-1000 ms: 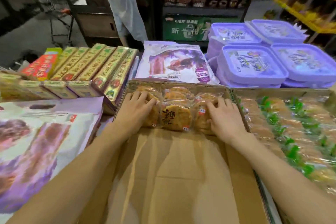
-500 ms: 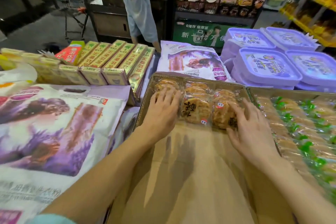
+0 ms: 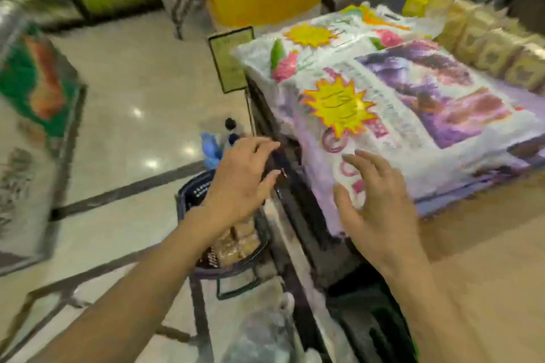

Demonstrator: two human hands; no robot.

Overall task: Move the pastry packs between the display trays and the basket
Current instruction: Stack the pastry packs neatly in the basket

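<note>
Over the basket [image 3: 188, 194] at lower centre, the left hand [image 3: 240, 183] hovers, fingers spread and empty; the right hand [image 3: 380, 206] likewise, just beside it.

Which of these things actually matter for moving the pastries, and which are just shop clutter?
Part of the job:
basket
pastry packs inside it
left hand and right hand, both empty

Just lying about:
large purple bags
yellow starburst tag
sign stand
blue bottles

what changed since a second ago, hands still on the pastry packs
No. Both hands have left the tray's pastry packs; the view has swung left. The left hand now hovers open over the basket of pastry packs, the right hand open beside the purple bags. Both hold nothing, as before.
</note>
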